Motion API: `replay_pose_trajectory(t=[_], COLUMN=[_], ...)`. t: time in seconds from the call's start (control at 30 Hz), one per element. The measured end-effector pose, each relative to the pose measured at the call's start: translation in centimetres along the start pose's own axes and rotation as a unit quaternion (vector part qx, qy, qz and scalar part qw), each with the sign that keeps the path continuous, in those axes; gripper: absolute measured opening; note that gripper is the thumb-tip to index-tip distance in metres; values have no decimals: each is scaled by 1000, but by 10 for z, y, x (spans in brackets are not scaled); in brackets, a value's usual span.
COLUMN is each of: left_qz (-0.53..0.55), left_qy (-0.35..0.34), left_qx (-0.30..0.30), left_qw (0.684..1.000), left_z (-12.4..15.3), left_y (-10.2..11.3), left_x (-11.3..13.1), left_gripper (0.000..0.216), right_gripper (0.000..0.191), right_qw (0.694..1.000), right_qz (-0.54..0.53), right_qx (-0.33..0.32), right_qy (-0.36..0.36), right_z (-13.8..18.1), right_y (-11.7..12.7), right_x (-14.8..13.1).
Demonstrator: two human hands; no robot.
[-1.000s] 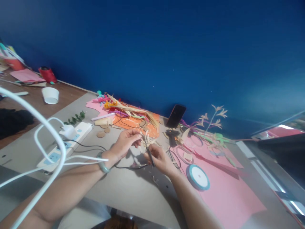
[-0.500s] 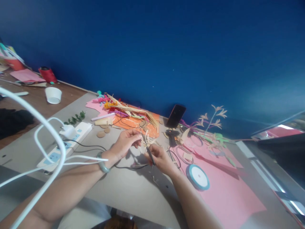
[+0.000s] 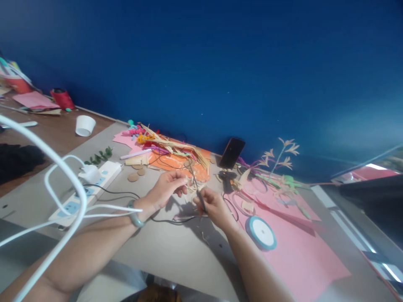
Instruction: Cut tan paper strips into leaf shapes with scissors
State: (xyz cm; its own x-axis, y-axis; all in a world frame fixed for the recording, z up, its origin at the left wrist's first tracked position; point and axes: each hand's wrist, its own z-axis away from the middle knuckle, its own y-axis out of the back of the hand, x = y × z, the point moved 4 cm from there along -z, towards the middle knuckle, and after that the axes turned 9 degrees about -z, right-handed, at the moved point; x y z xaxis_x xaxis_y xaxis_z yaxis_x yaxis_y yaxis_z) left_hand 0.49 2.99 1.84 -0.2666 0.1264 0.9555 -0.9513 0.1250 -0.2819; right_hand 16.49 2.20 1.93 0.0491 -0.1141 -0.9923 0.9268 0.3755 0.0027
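Scanning from the left, I found the white power strip (image 3: pixel 94 180) and its looping white cable (image 3: pixel 63 167) well apart from the work, with a paper cup (image 3: pixel 85 125) lying farther back on the brown table. My left hand (image 3: pixel 166 188) came next, a green bangle (image 3: pixel 135 218) at its wrist. Its thumb and fingertips were pressed together on a pale straw strip (image 3: pixel 189 187), which stuck out to the right just past those fingertips, low over the grey tabletop (image 3: pixel 163 251).

Just beside it sat my right hand (image 3: pixel 213 205), fingers closed around a slim dark tool (image 3: pixel 195 184) — I couldn't tell whether it was scissors or tweezers. The tool's long axis ran from that hand up and leftward toward the wall, so its tip lay at the strip, between the two hands. The left hand was the nearer one to the strip — touching it, in fact.

Farther right stood a propped phone (image 3: pixel 232 152), and a ribbon spool (image 3: pixel 260 232) rested on the pink sheet (image 3: pixel 299 260).
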Motion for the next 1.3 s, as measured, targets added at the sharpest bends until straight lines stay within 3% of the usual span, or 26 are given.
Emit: replay_pose_trajectory(t=[0.2,0.3,0.47,0.67,0.8,1.0,1.1,1.3], left_qz=[-92,-162,-213,-189,-111,-5,18,-79], left_qy=[9,-14,-44,-65,-28,63,79,4], left_qx=[-68,-97,-89,-42,1,-59,-52,-61], left_qw=[993,982,972,979,993,996,995,995], left_z=[5,7,5,2,-1,1,3,5], left_y=[-6,-10,-8,-3,1,-7,-9,-8], left_x=[-7,-7,-9,-3,-4,-14,-16,-11], left_gripper=[18,13,14,17,30,45,57,27], right_gripper=[41,41,38,36,35,33,34,35], right_qw=[988,986,989,990,984,966,961,969], right_qz=[-35,-51,-60,-56,-66,-81,-100,-75], right_qx=[128,132,115,106,141,216,225,207], right_qy=[80,87,76,80,91,119,125,109], right_z=[0,0,1,1,1,1,3,5], right_y=[13,14,12,9,12,15,12,3], right_x=[-8,-9,-7,-10,-7,-3,-4,-5])
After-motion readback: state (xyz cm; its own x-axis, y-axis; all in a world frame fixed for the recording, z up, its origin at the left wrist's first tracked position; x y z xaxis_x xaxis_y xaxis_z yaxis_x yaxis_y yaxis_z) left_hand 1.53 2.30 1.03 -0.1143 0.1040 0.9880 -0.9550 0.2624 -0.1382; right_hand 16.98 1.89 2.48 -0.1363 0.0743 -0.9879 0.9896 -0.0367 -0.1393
